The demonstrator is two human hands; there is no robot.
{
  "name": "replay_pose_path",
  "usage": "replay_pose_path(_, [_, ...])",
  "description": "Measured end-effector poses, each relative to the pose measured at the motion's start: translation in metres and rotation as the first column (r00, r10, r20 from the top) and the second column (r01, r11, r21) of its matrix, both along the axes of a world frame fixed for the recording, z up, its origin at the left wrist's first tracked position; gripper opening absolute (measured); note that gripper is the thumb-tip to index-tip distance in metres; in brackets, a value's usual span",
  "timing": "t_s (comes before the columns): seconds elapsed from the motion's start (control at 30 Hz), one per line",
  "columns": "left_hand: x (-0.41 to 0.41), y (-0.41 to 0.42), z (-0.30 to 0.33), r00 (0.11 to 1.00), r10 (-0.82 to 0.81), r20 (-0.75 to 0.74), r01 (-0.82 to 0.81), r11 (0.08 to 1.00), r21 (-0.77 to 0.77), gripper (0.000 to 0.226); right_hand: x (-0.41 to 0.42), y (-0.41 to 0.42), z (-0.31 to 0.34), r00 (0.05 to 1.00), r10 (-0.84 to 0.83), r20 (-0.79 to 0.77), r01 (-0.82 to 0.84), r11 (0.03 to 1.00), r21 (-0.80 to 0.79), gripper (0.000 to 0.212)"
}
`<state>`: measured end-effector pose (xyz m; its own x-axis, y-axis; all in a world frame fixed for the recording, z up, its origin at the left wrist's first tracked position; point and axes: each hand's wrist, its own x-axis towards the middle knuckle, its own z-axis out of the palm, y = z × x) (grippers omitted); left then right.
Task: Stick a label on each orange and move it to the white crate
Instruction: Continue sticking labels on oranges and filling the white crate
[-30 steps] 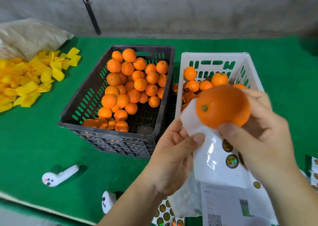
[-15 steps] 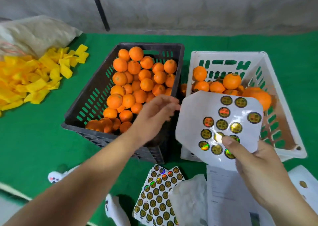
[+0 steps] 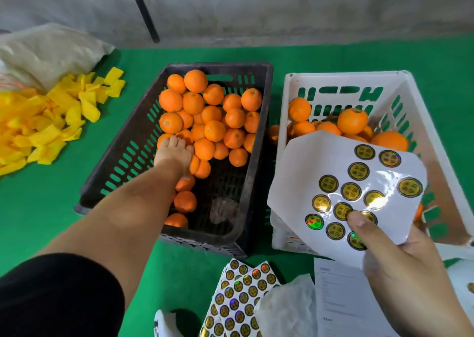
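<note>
Left hand is down in the black crate, fingers curling onto an orange, probably the next to label. Right hand pinches the label sheet by its lower edge, face up beside the white crate, within easy reach for peeling. Several oranges already lie in there.

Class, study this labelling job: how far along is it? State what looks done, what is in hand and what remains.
Done: several oranges already lie in the white crate, the topmost orange showing a sticker.
In hand: the left hand reaches among the fruit in the black crate; its grip is hidden. The right hand pinches the label sheet.
Left: most oranges remain in the black crate, so the job looks well under half done.
</note>
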<state>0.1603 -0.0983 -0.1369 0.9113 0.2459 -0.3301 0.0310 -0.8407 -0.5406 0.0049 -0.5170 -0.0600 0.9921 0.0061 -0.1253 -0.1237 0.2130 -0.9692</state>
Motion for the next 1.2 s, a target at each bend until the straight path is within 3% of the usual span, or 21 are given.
replay_pose_path(0.1, [-0.005, -0.014, 0.020, 0.999, 0.030, 0.029, -0.029, 0.998, -0.064, 0.083, -0.002, -0.005, -0.006, 1.000, 0.007, 0.007, -0.007, 0.999, 0.048, 0.057])
replay_pose_path(0.13, [-0.009, -0.023, 0.033, 0.993, 0.057, 0.103, -0.042, 0.989, -0.141, 0.080, -0.002, -0.006, -0.006, 1.000, 0.023, 0.021, -0.025, 0.996, 0.087, 0.046])
replay_pose_path(0.2, [-0.021, -0.043, 0.062, 0.936, 0.182, 0.302, -0.037, 0.903, -0.428, 0.072, -0.003, -0.009, -0.004, 0.999, 0.049, 0.018, -0.051, 0.991, 0.126, 0.045])
replay_pose_path(0.27, [-0.043, -0.065, 0.089, 0.846, 0.365, 0.389, 0.097, 0.611, -0.785, 0.069, -0.004, -0.009, 0.000, 0.998, 0.060, 0.021, -0.062, 0.991, 0.117, 0.047])
replay_pose_path(0.33, [-0.080, -0.096, 0.116, 0.805, 0.521, 0.285, 0.216, 0.190, -0.958, 0.075, -0.007, -0.007, 0.006, 0.995, 0.086, 0.044, -0.091, 0.989, 0.116, 0.051])
replay_pose_path(0.37, [-0.100, -0.113, 0.129, 0.824, 0.547, 0.145, 0.216, -0.068, -0.974, 0.089, -0.009, -0.008, 0.008, 0.993, 0.105, 0.055, -0.111, 0.988, 0.104, 0.054])
replay_pose_path(0.43, [-0.142, -0.137, 0.140, 0.915, 0.393, -0.090, 0.147, -0.534, -0.833, 0.105, -0.014, -0.007, 0.012, 0.987, 0.143, 0.067, -0.147, 0.988, 0.052, 0.060])
replay_pose_path(0.47, [-0.159, -0.150, 0.143, 0.952, 0.266, -0.149, 0.073, -0.672, -0.737, 0.098, -0.018, -0.006, 0.016, 0.985, 0.153, 0.079, -0.155, 0.988, 0.020, 0.057])
replay_pose_path(0.5, [-0.174, -0.161, 0.146, 0.976, 0.158, -0.149, 0.015, -0.735, -0.678, 0.083, -0.021, -0.005, 0.019, 0.983, 0.150, 0.105, -0.150, 0.989, -0.014, 0.051])
replay_pose_path(0.6, [-0.209, -0.184, 0.145, 0.987, 0.084, -0.138, -0.014, -0.809, -0.588, 0.056, -0.033, -0.004, 0.027, 0.982, 0.084, 0.170, -0.066, 0.992, -0.110, 0.039])
replay_pose_path(0.63, [-0.215, -0.190, 0.143, 0.982, 0.118, -0.148, 0.012, -0.819, -0.573, 0.062, -0.036, -0.005, 0.029, 0.982, 0.061, 0.180, -0.038, 0.991, -0.131, 0.038])
replay_pose_path(0.73, [-0.231, -0.192, 0.139, 0.922, 0.229, -0.311, 0.095, -0.915, -0.393, 0.112, -0.047, -0.007, 0.039, 0.979, -0.001, 0.204, 0.037, 0.984, -0.173, 0.035])
replay_pose_path(0.77, [-0.238, -0.191, 0.140, 0.930, 0.190, -0.314, 0.072, -0.933, -0.352, 0.114, -0.050, -0.008, 0.041, 0.977, -0.020, 0.214, 0.061, 0.980, -0.189, 0.034])
replay_pose_path(0.83, [-0.249, -0.192, 0.143, 0.963, 0.127, -0.239, 0.031, -0.929, -0.368, 0.093, -0.057, -0.008, 0.045, 0.972, -0.024, 0.235, 0.073, 0.977, -0.201, 0.033])
replay_pose_path(0.9, [-0.250, -0.198, 0.142, 0.968, 0.179, -0.175, 0.071, -0.866, -0.495, 0.099, -0.064, -0.009, 0.049, 0.962, 0.027, 0.271, 0.032, 0.977, -0.209, 0.038])
replay_pose_path(0.93, [-0.251, -0.198, 0.138, 0.944, 0.291, -0.155, 0.146, -0.788, -0.598, 0.099, -0.066, -0.008, 0.050, 0.956, 0.047, 0.289, 0.020, 0.974, -0.224, 0.044])
replay_pose_path(1.0, [-0.253, -0.205, 0.134, 0.906, 0.416, -0.079, 0.196, -0.578, -0.792, 0.067, -0.069, -0.003, 0.047, 0.949, 0.034, 0.314, 0.033, 0.978, -0.207, 0.059])
replay_pose_path(1.03, [-0.256, -0.210, 0.134, 0.926, 0.364, -0.097, 0.145, -0.583, -0.799, 0.047, -0.071, -0.001, 0.046, 0.947, 0.010, 0.322, 0.068, 0.971, -0.230, 0.070])
replay_pose_path(1.1, [-0.268, -0.208, 0.134, 0.936, 0.270, -0.225, 0.028, -0.695, -0.718, 0.054, -0.073, 0.001, 0.043, 0.911, -0.013, 0.412, 0.222, 0.857, -0.466, 0.081])
replay_pose_path(1.17, [-0.275, -0.210, 0.136, 0.941, 0.271, -0.204, 0.068, -0.740, -0.669, 0.069, -0.078, -0.001, 0.046, 0.810, 0.083, 0.581, 0.400, 0.646, -0.650, 0.057])
replay_pose_path(1.2, [-0.274, -0.213, 0.138, 0.944, 0.273, -0.184, 0.083, -0.740, -0.668, 0.071, -0.080, -0.002, 0.050, 0.779, 0.161, 0.606, 0.398, 0.619, -0.677, 0.043])
